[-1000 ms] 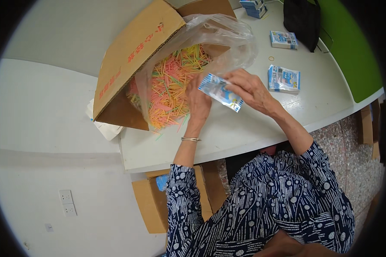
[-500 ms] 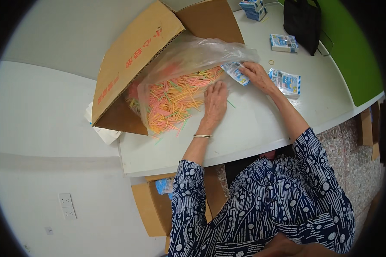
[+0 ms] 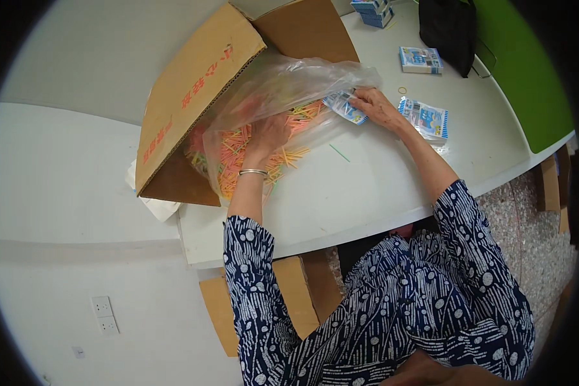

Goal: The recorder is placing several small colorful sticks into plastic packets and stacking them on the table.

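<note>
Sticks could spill off the table

Your left hand (image 3: 268, 134) lies spread on the sticks (image 3: 251, 154) inside the bag (image 3: 289, 83); your right hand (image 3: 378, 108) pinches a packet (image 3: 345, 106) at the bag's mouth. Tug sideways and loose sticks slide out.

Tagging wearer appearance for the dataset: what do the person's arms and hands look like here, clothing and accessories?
Both arms wear dark navy sleeves with a white dot-and-stripe print, ending below the elbow. The left hand and right hand are bare, no gloves. A thin silver bangle circles the left wrist.
</note>
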Tool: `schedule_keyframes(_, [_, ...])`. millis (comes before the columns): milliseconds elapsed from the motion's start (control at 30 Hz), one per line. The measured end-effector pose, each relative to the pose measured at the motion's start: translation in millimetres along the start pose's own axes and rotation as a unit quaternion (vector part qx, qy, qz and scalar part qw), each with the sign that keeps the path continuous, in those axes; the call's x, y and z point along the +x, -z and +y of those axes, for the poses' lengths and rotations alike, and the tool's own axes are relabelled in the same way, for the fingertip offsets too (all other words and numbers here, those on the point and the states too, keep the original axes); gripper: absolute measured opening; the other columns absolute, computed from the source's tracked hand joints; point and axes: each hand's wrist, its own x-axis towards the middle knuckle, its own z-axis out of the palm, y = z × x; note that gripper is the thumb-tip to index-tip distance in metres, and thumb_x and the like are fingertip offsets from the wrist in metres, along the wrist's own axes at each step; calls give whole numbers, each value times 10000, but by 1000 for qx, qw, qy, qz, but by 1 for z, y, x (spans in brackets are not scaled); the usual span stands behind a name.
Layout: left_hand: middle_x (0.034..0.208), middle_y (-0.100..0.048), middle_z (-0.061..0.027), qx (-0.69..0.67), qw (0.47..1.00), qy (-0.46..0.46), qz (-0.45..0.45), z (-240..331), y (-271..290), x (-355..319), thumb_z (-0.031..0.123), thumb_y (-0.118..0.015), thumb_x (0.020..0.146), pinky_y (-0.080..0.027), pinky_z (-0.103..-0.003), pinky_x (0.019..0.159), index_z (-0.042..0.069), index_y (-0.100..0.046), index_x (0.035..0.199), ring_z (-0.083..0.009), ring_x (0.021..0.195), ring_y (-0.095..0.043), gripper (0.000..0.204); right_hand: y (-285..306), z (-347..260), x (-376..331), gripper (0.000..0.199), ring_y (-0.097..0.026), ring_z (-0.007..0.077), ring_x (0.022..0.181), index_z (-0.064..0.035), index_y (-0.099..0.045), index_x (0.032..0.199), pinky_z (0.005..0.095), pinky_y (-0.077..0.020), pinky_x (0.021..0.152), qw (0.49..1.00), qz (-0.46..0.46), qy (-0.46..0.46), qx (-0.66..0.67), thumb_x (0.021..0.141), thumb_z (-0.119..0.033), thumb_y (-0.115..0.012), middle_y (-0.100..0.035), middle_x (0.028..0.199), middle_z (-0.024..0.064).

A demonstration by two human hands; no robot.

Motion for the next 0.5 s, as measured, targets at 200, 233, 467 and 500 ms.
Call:
schedule_keyframes(200, [1181, -496, -272, 16, 999, 16, -27, -5, -23, 14, 83, -501, 762, -349, -501, 964, -44, -514, 1151, -412, 1117, -450, 409, 1, -3, 1, 288, -370, 97, 611, 2, -507, 734, 291, -328, 543, 1000, -1, -13, 2, 898, -233, -539, -424, 639, 19])
schedule_keyframes(233, [1148, -503, -278, 33, 997, 41, -53, -5, -29, 15, 71, -485, 779, -367, -498, 934, -53, -515, 1131, -408, 1079, -471, 375, 0, -3, 1, 286, -373, 97, 614, 4, -510, 739, 290, -331, 546, 1000, -2, -17, 18, 899, -231, -541, -424, 641, 17])
schedule_keyframes(467, [1076, -536, -263, -27, 990, 29, 132, 4, -39, 14, 46, -436, 846, -380, -486, 903, -60, -520, 1099, -398, 1008, -503, 287, 3, -1, 1, 274, -383, 96, 624, 18, -527, 763, 289, -337, 556, 999, -9, -24, 22, 901, -219, -549, -428, 650, 17])
schedule_keyframes(500, [1079, -539, -263, -8, 989, 13, 145, 6, -38, 10, 56, -440, 851, -376, -483, 909, -59, -522, 1099, -399, 1016, -503, 286, 2, 0, 1, 274, -383, 96, 624, 18, -527, 763, 289, -337, 556, 999, -7, -24, 23, 901, -219, -549, -428, 650, 17])
